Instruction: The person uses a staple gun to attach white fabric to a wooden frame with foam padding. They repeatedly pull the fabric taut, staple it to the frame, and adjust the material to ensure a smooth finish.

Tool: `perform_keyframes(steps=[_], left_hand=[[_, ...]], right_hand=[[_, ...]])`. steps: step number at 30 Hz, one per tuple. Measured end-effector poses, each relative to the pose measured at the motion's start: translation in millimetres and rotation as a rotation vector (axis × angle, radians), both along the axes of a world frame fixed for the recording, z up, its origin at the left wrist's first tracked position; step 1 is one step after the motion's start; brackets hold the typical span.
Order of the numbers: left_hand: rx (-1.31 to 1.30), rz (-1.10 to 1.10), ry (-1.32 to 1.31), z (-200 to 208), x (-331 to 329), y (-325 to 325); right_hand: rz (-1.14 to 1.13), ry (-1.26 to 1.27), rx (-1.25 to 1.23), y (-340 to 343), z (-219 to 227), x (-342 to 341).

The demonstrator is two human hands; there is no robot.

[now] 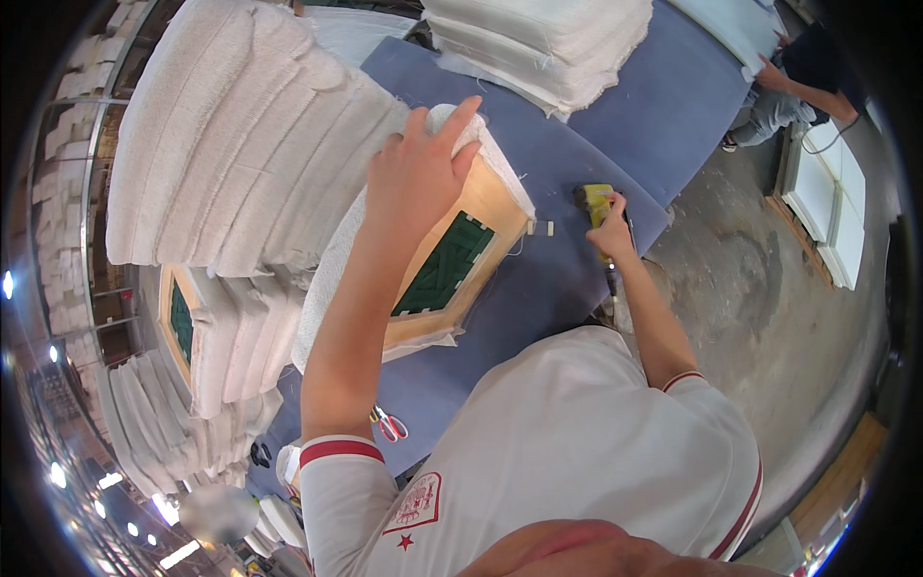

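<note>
An upholstered seat panel [495, 192] stands tilted on the blue-grey table, its wooden underside toward me. White fleecy fabric wraps its edges, and dark green woven webbing [447, 264] fills the opening in the wood. My left hand [418, 178] grips the panel's far upper corner, thumb and index finger spread over the fabric; the other fingers are partly hidden. To the right, apart from the panel, my right hand [612, 234] is closed round a yellow-green staple gun [597, 200] with a hose fitting at its lower end. Two small pale blocks [541, 228] lie between the gun and the panel.
Tall stacks of white padded panels [250, 135] rise at the left, and another white stack [543, 48] sits at the far side. Red-handled scissors [388, 424] lie near my left elbow. A co-worker [812, 72] is at far right, by white boards [825, 197] on the floor.
</note>
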State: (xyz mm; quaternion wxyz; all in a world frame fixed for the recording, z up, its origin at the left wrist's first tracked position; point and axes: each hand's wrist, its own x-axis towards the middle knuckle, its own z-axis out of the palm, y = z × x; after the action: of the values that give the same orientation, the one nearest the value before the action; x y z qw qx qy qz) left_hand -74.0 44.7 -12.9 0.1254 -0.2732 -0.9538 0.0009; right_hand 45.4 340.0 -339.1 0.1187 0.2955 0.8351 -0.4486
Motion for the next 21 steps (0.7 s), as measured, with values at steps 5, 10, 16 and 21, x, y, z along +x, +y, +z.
perform_keyframes(steps=[5,10,16,21], left_hand=[[-0.017,0.034,-0.115,4.1,-13.3,-4.7],[-0.013,0.075,-0.185,6.4,-20.4,-4.4],[-0.009,0.122,-0.256,11.0,-16.5,-5.7],[-0.019,0.133,-0.252,12.3,-13.5,-4.3]], right_hand=[[-0.048,0.220,-0.756,-10.1,115.8,-24.7],[0.117,0.682,-0.735,-74.7,212.8,-30.5],[0.314,1.008,-0.403,-105.6,230.1,-52.6],[0.369,0.883,-0.348,-98.8,245.5,-49.6]])
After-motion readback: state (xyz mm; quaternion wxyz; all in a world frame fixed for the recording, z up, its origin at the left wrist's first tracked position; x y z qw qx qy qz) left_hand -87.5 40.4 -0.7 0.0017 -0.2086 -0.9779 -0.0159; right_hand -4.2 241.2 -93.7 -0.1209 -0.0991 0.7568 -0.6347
